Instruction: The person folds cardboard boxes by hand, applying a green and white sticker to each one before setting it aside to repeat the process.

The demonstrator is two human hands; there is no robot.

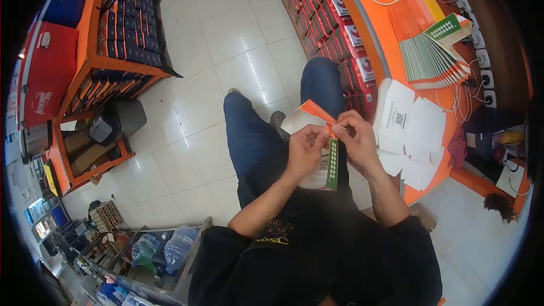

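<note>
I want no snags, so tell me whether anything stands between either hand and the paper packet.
Nothing visible does. The left hand and the right hand both pinch the paper packet at its orange part. The white sheets lie apart, on the table.

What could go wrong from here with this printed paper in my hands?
Your left hand and right hand pinch the printed paper, so it might crease or tear. If it slips, it could land on the floor. White sheets near the table edge might slide off.
</note>
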